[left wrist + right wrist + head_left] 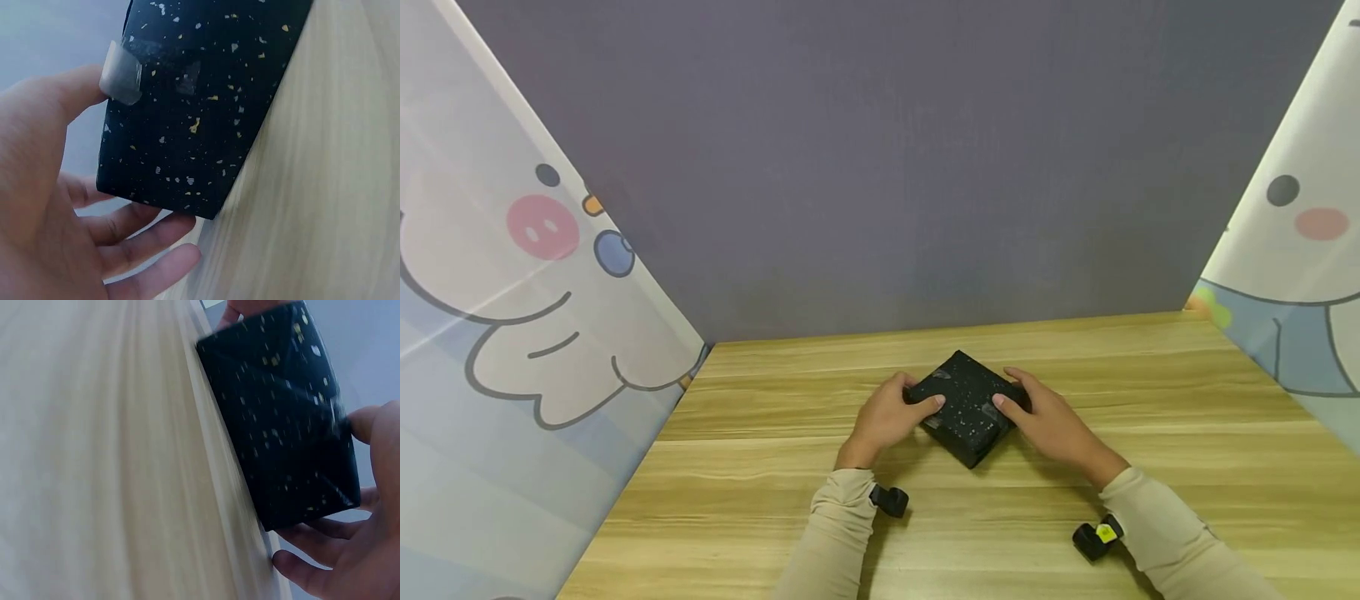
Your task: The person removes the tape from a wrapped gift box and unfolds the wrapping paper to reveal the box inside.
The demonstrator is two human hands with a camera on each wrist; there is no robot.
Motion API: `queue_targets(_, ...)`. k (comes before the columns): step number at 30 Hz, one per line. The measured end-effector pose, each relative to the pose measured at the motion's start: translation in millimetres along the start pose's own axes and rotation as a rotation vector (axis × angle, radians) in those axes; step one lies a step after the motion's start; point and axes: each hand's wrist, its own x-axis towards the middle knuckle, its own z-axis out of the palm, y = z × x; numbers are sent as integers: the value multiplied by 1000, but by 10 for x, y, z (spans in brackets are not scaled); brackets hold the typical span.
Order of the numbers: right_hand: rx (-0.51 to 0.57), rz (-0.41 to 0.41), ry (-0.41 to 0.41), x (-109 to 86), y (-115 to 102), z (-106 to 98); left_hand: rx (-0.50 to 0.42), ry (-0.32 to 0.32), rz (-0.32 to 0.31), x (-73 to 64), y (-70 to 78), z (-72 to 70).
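A box wrapped in black paper with white and gold specks (pixel 964 392) is held between both hands over the wooden table, one corner pointing toward the person. My left hand (pixel 886 418) grips its left corner, thumb on the top face and fingers around the side. On the opposite corner, my right hand (pixel 1054 423) holds on in the same way. In the left wrist view a strip of clear tape (pixel 122 74) shows under the thumb at the edge of the box. The right wrist view shows folded paper on one side (pixel 281 419). Whether the box touches the table is unclear.
The wood-grain table (pixel 730 492) extends around the hands. A grey panel (pixel 880 167) rises behind it, and cartoon-printed sheets (pixel 512 350) stand at left and right. Each wrist wears a small black camera (pixel 891 501).
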Motion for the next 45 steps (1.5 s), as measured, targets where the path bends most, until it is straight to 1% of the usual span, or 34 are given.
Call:
queue_targets(4,30,-11,7,6,-1,10,64,-4,-15,-10,27,10)
queue_targets(9,38,-33,61,5,-5,3,120,-25,-3,-31,62,34)
queue_targets(12,30,-42,92,-1,2,-9,106,-38,12,-39,73,41)
queue_targets(16,26,-49,122,-27,29,-32,58,-48,20,-40,77,45)
queue_targets(21,0,-39,149,-116,53,-100,41,-62,37,-30,132,78)
queue_targets(24,-11,-33,145,-169,48,-146,52,-74,58,-23,176,102)
queue_targets(27,-13,-33,113,-207,42,-179,84,-78,79,-25,202,107)
queue_targets(31,-7,-39,34,-221,46,-214,113,-45,105,-27,205,76)
queue_targets(34,10,-58,-25,-204,55,-242,108,-24,119,-27,186,47)
queue_targets(38,23,-82,-91,-198,74,-266,94,-36,121,-47,153,34)
queue_targets(42,29,-92,-148,-216,82,-264,98,-35,115,-62,137,54)
queue_targets(45,25,-98,-172,-242,87,-260,106,-24,125,-73,148,84)
